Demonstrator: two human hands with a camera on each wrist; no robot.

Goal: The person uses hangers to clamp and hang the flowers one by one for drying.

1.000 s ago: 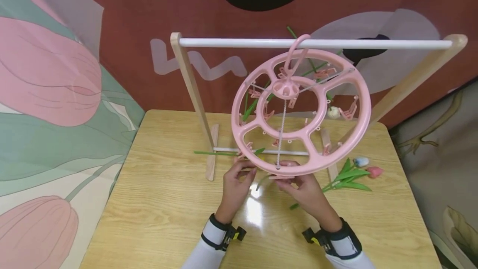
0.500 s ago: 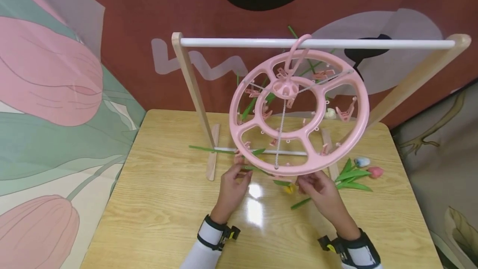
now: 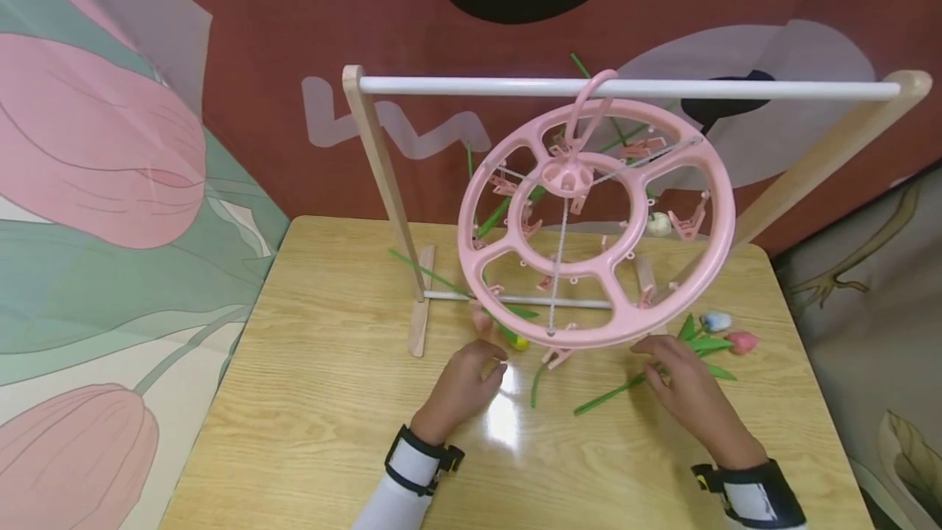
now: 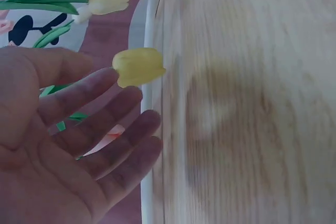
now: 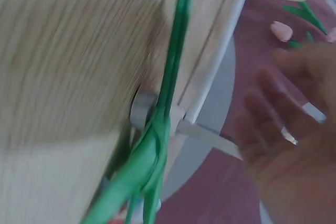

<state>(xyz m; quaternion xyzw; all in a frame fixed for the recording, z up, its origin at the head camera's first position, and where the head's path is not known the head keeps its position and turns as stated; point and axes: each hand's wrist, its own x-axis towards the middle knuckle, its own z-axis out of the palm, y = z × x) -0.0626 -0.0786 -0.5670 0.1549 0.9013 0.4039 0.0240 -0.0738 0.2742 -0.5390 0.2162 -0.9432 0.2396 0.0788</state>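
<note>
A pink round clip hanger [image 3: 530, 332] hangs from the rack's white bar by its hook. At its front rim, a pink clip [image 3: 558, 357] has a green stem [image 3: 535, 389] at it. My left hand [image 3: 459, 389] is just below the front left rim, fingers relaxed and holding nothing. Near its fingertips hangs a yellow tulip [image 4: 139, 66]; whether they touch is unclear. My right hand [image 3: 688, 391] is off the front right rim with loosely bent fingers and nothing in its grasp. Beside it on the table lie a pink tulip [image 3: 742, 341] and a blue tulip [image 3: 715, 321].
The wooden rack [image 3: 383, 178] with its white top bar [image 3: 471, 87] stands on the wooden table [image 3: 316, 407]. Several more artificial flowers hang from the hanger, including a white one [image 3: 658, 224]. A printed cloth [image 3: 250, 105] hangs behind.
My right hand has left the front clip and moved right toward the lying tulips. My left hand has come away from the stem it was at, slightly downward. The hanging flowers have swung.
</note>
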